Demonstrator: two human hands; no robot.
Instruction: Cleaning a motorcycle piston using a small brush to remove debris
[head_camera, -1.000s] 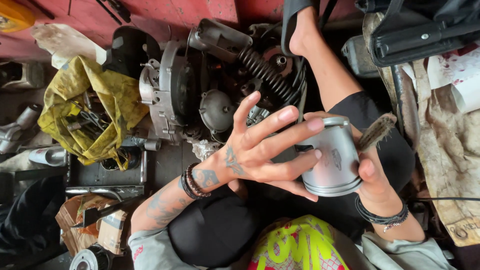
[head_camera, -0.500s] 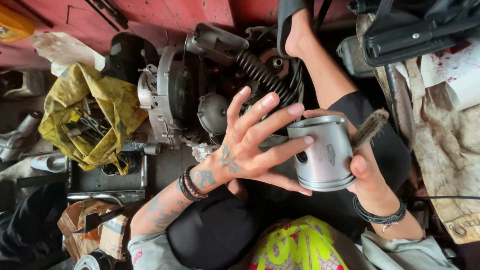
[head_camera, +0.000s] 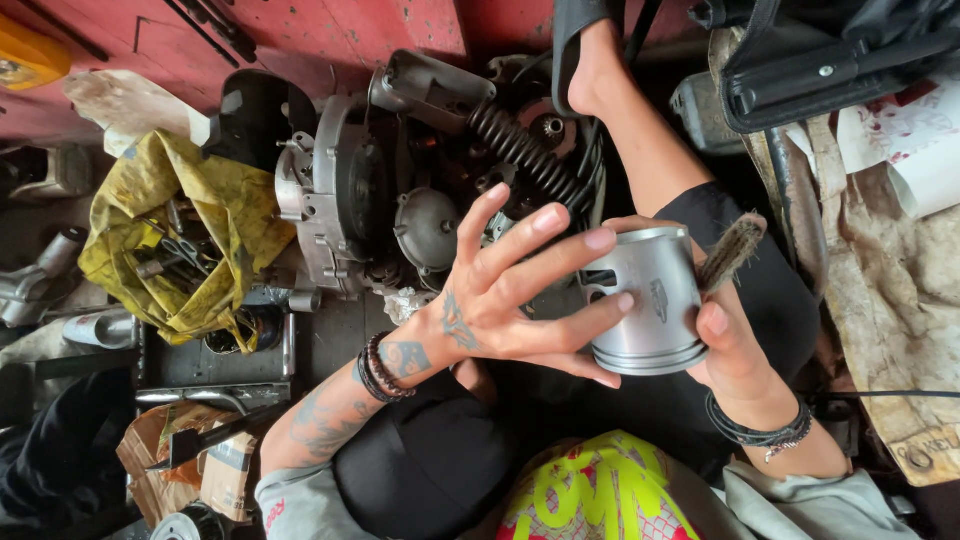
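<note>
A silver metal piston (head_camera: 650, 300) sits between both hands above my lap. My right hand (head_camera: 735, 350) grips it from the right side, and the same hand also pinches a small worn brush (head_camera: 732, 250) whose bristles stick up past the piston. My left hand (head_camera: 500, 300), tattooed and with dark bracelets at the wrist, is spread wide. Its fingertips lie against the piston's left side and its thumb is under the lower rim.
A greasy engine block (head_camera: 350, 190) with a black coil spring (head_camera: 520, 150) lies on the floor ahead, beside my bare foot (head_camera: 600, 70). At left, a yellow cloth (head_camera: 210, 210) holds tools; below it is a torn cardboard box (head_camera: 170, 460). A dirty rag (head_camera: 900, 300) is at right.
The piston and both hands have drifted slightly up and left. The left fingers stay spread against the piston and have shifted a little along it.
</note>
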